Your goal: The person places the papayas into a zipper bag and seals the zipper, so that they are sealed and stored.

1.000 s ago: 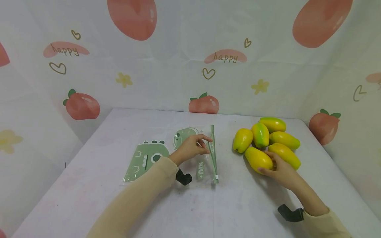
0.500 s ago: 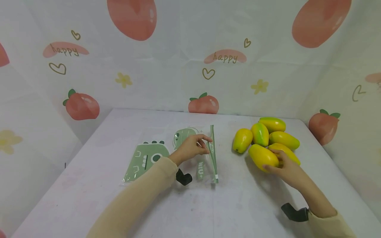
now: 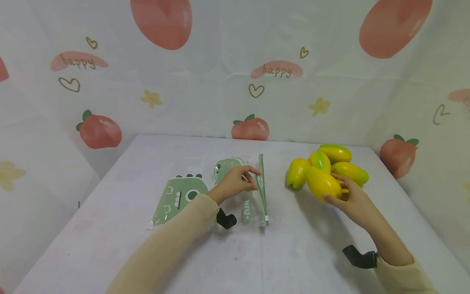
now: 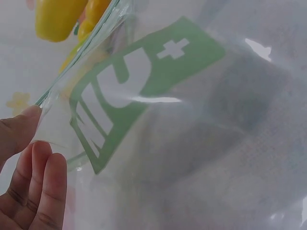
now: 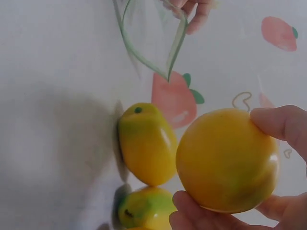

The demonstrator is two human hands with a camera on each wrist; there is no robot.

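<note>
My left hand (image 3: pixel 236 181) pinches the upper rim of a clear zip bag (image 3: pixel 167 204) with green dinosaur prints. In the left wrist view, thumb and fingers grip the film beside the green "NIU+" label (image 4: pixel 120 86). The bag's mouth (image 5: pixel 175 50) gapes in the right wrist view. A yellow mango (image 3: pixel 322 183) is gripped between thumb and fingers of my right hand (image 3: pixel 356 206), raised over the table at the front of the mango group. Seen end-on, the held mango (image 5: pixel 225 160) looks round. Part of one mango behind it is hidden by the hand.
Several yellow-green mangoes lie close together at the table's right rear, among them a left one (image 3: pixel 298 173) and a rear one (image 3: pixel 335 153). A patterned cloth (image 3: pixel 205 94) hangs behind the white table (image 3: pixel 235 261). Black straps (image 3: pixel 226 219) show at the wrists.
My right hand has lifted the mango off the table and raised it a little toward the back and right. The left hand and the zip bag have stayed in place.
</note>
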